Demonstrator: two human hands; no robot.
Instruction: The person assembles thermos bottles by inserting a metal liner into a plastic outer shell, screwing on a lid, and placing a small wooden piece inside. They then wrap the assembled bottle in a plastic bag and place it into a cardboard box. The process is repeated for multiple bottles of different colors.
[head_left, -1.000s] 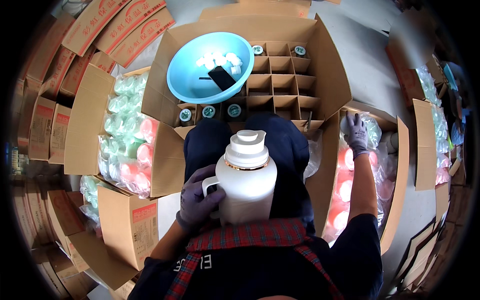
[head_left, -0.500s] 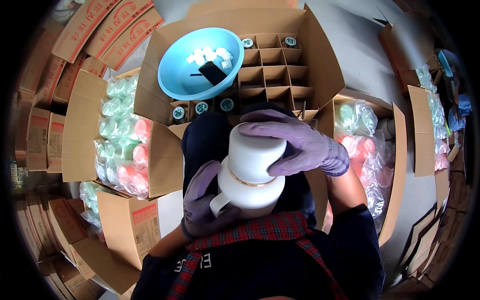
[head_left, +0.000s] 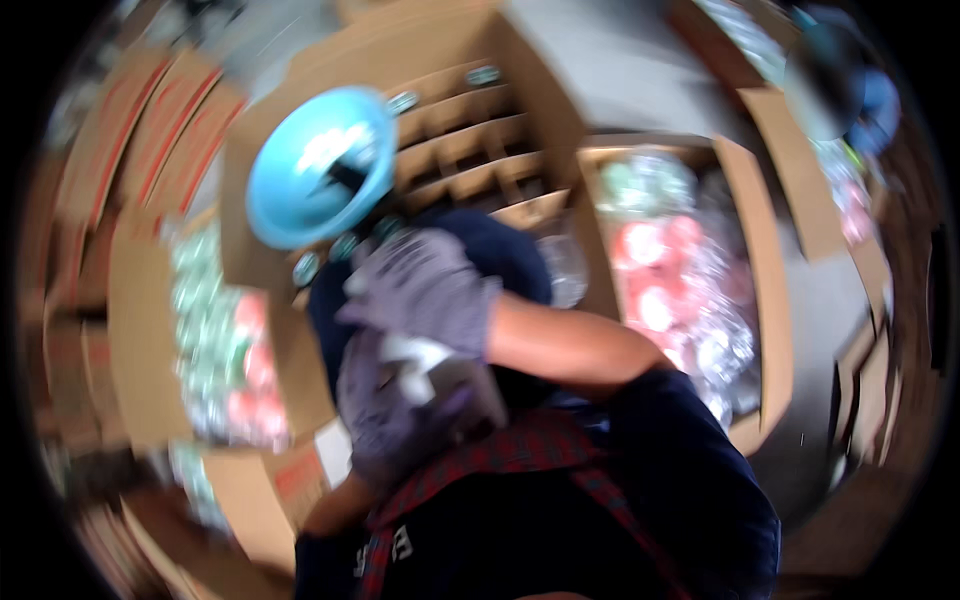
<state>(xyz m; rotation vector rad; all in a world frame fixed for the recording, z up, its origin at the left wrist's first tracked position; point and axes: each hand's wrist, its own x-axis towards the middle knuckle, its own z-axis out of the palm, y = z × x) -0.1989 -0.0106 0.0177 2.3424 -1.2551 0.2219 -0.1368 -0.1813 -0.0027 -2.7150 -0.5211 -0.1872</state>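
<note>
Blurred by motion, a white vacuum jug [head_left: 418,358] rests in my lap, mostly covered by my hands. My left hand [head_left: 395,420], in a grey-purple work glove, is closed around its lower side. Across its top lies my right hand [head_left: 425,285], gloved alike, with fingers bent over and pointing left. The right fingertips are smeared, and the jug's lid is hidden under that hand. Just beyond my hands, a light blue basin [head_left: 275,195] sits on a divided carton [head_left: 545,75]; white pieces and a dark flat object lie in it.
Several compartments of the divided carton hold items with green tops. An open carton [head_left: 770,300] at the right holds bagged green and pink pieces. At the left, another carton [head_left: 140,330] holds similar bagged pieces. Closed cartons [head_left: 110,140] are stacked at the far left.
My view has turned and blurred. The right hand has moved left and over the jug, hiding its top; the jug now appears further left and mostly covered.
</note>
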